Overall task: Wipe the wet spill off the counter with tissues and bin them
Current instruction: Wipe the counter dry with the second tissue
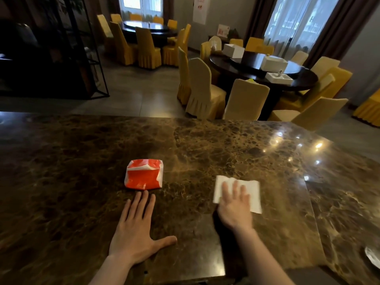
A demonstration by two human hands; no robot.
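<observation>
A view from a head-worn camera looks down at a dark brown marble tabletop (205,140) with pale veining and a glossy surface that catches small points of light toward the right. The person's right hand (235,206) lies flat, palm down, on a white tissue (251,192) spread on the tabletop; its grip is released, fingers stretched out and pressing on the sheet rather than closed around it, and the hand is blurred. The tissue is a folded, roughly rectangular sheet, right of centre and near the person. No wet spill can be made out on the shiny stone. The left hand (135,231) rests flat on the tabletop as well, grip released, fingers together and thumb spread out to the right, holding nothing. Just beyond its fingertips, not quite touching, lies a crumpled red and white tissue pack (144,174); any printing on it is too small and creased to read. Beyond the tabletop is a dim dining room with two round dark tables (287,79), chairs in yellow and cream covers (245,99), white boxes (273,63) on the nearer table, and curtained windows. A white poster (199,9) with red marks hangs on the far wall, its writing unreadable.
</observation>
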